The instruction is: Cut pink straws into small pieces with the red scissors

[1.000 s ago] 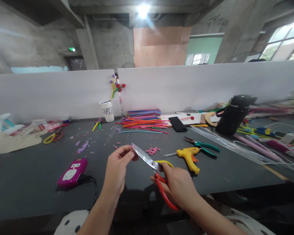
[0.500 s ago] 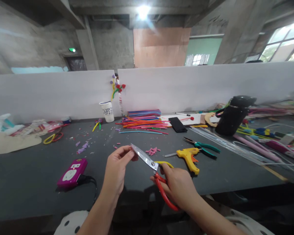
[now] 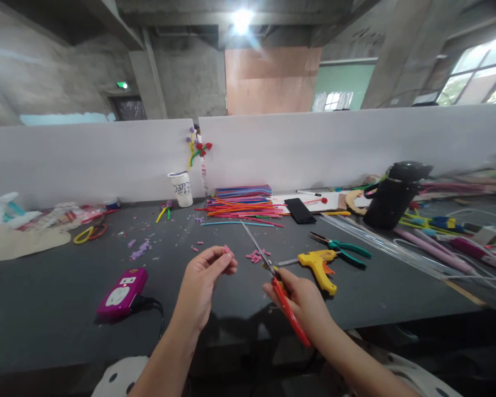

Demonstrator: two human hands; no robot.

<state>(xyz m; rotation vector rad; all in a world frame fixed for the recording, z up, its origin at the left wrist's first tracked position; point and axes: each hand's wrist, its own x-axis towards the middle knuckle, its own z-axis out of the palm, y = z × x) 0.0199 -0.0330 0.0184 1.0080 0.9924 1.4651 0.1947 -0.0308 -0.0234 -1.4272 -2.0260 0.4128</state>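
Observation:
Between the thumb and fingertips of my left hand (image 3: 206, 275) is a short piece of pink pipe cleaner (image 3: 227, 250), mostly covered by the fingers. My right hand (image 3: 303, 303) is wrapped round scissors (image 3: 288, 309) with one red and one yellow handle. Their narrow blades point up and away, apart from the left hand. Just beyond the blades lies a small pile of cut pink pieces (image 3: 256, 256). Farther back is a stack of long pipe cleaners (image 3: 243, 207) in red, orange, blue and purple, with a light blue one in front.
Right of my hands lie a yellow glue gun (image 3: 317, 267), green-handled pliers (image 3: 347, 248) and a phone (image 3: 300, 210). A black thermos jug (image 3: 391, 196) stands behind. On the left are a magenta power socket (image 3: 124, 292), purple scraps (image 3: 139, 251) and a white cup (image 3: 181, 188).
The scissors have moved right, off my left fingers, and turned so the blades point more steeply away. The pink piece now shows at my left fingertips.

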